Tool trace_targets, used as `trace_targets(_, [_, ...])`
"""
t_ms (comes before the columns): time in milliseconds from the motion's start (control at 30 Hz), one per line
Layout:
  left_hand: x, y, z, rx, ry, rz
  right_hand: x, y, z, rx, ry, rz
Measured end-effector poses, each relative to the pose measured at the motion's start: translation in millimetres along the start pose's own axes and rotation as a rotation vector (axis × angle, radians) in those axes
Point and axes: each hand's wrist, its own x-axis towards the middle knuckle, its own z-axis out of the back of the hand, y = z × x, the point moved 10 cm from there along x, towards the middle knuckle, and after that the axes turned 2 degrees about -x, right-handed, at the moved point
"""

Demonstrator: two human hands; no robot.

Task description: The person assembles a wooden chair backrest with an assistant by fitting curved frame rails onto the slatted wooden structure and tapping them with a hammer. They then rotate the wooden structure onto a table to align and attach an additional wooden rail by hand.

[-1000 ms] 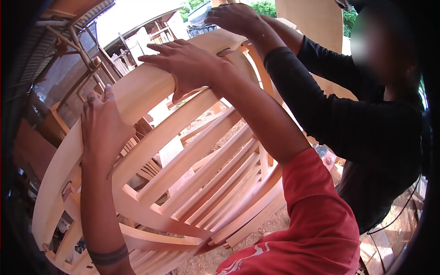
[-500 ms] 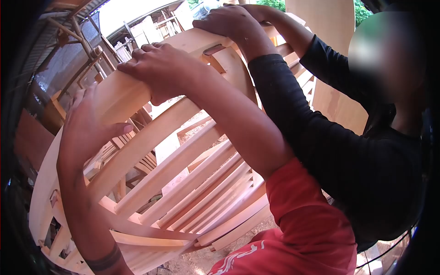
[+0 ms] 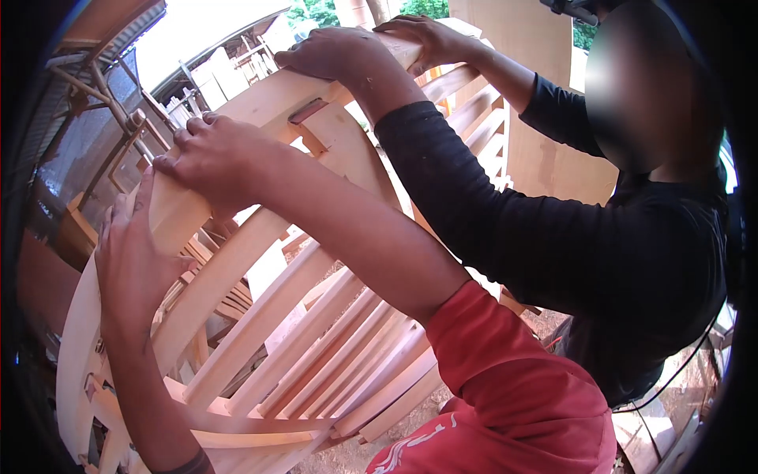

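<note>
A pale wooden slatted frame (image 3: 272, 312) with a thick top rail (image 3: 178, 207) fills the left and middle of the head view. My right hand (image 3: 225, 162), at the end of a red sleeve, is clamped over that rail. Lower down at the left, my left hand (image 3: 133, 257) grips the same rail, fingers outside and thumb on the inner side. A co-worker in black sleeves has one hand (image 3: 335, 57) on the rail beyond mine. That person's other hand (image 3: 430, 39) rests on the rail's far end.
The co-worker (image 3: 632, 253) stands close at my right, one sleeve next to my forearm. A large plywood sheet (image 3: 545, 110) is upright behind the frame. Timber pieces (image 3: 229, 79) lean in the background, beside poles and a metal roof (image 3: 142, 28).
The frame and hands sit further left in view, and the co-worker shows more fully. The co-worker's hands are now further apart along the rail. Both my hands stay on the rail.
</note>
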Motion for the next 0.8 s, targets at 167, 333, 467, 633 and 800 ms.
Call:
trace_targets(167, [4, 4, -4, 0.03, -0.028, 0.037, -2, -1, 2, 0.024, -0.011, -0.005])
trace_targets(333, [-2, 5, -1, -0.008, -0.085, -0.05, 3, 1, -6, 0.027, 0.009, -0.004])
trace_targets(467, [8, 6, -9, -0.07, -0.16, -0.149, 18, 3, -26, -0.061, -0.132, -0.034])
trace_targets(633, [-12, -18, 15, 0.101, 0.015, -0.131, 21, 6, -36, 0.003, -0.064, 0.012])
trace_targets(800, [-9, -14, 13, 0.139, -0.031, -0.183, 19, 4, -33, 0.003, -0.034, 0.006])
